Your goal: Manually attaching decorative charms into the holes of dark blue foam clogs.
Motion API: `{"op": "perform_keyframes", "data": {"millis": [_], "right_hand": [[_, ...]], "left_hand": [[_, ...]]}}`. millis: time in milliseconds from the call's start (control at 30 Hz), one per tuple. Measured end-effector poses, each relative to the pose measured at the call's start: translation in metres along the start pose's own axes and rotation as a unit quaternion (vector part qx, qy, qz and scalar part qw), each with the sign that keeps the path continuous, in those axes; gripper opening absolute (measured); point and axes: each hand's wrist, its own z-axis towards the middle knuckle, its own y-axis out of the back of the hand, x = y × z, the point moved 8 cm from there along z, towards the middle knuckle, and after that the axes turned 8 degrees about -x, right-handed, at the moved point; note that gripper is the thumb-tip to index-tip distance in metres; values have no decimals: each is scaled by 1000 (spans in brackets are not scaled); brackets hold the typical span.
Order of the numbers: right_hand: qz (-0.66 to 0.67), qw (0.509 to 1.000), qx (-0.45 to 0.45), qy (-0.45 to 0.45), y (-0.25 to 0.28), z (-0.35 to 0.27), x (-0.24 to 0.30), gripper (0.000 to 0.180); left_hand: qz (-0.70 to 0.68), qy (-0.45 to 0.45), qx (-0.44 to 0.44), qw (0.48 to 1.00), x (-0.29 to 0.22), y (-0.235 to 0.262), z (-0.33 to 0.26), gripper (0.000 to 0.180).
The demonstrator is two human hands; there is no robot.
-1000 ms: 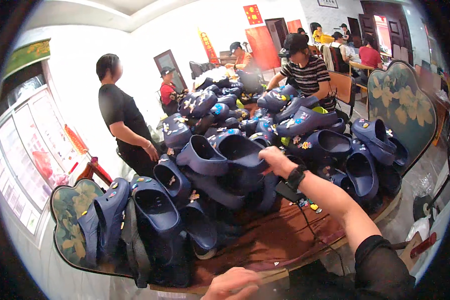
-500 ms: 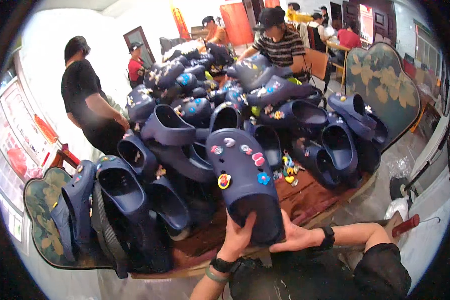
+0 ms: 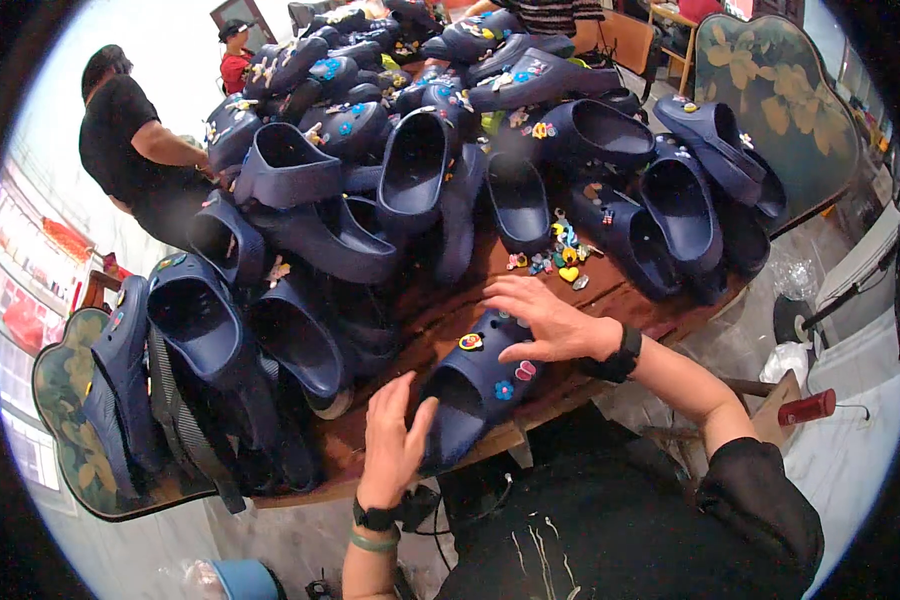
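Note:
A navy foam clog [image 3: 460, 400] lies on the table at its near edge, its toe pointing away to the right and its heel toward me. Colourful shoe charms, among them a blue flower and a pink bow, sit on its upper. My right hand [image 3: 550, 320] is over the toe with thumb and fingers apart, hiding part of it. Beside the heel, my left hand [image 3: 392, 440] has its fingers spread and grips nothing. Just beyond my right hand is a small heap of loose charms [image 3: 567, 255], one a yellow heart.
Many navy clogs [image 3: 410, 165] are piled across the brown table [image 3: 440, 330], some leaning over its left edge. Flowered boards [image 3: 770, 110] stand at both ends. A person in black [image 3: 135, 140] stands at the left; others are farther back. A blue bin [image 3: 245, 580] is on the floor.
The clog has gone from upright between my hands down onto the table, turned with its toe to the right. My hands have loosened, the right one now over the toe. The view has tilted down.

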Motion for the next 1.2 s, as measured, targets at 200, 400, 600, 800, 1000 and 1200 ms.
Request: {"op": "perform_keyframes", "data": {"millis": [200, 400, 600, 800, 1000, 1200], "right_hand": [[-6, 990, 135, 29, -69, 14, 6, 32], [-33, 999, 31, -6, -69, 20, 11, 18], [-38, 998, 0, -54, -76, 24, -4, 27], [-25, 998, -10, -56, -74, 23, -4, 28], [-32, 998, 52, 13, -68, 24, 11, 27], [24, 998, 19, -59, -67, 14, 9, 20]], "left_hand": [[125, -62, 36, 990, -30, -55, -31, 113], [190, -99, -37, 976, -14, -81, -45, 111], [198, -86, -35, 976, -9, -86, -43, 112], [147, -72, -59, 985, -4, -90, -50, 101], [150, -80, -60, 984, -2, -90, -43, 99], [145, -86, -55, 984, 2, -95, -43, 98]]}}
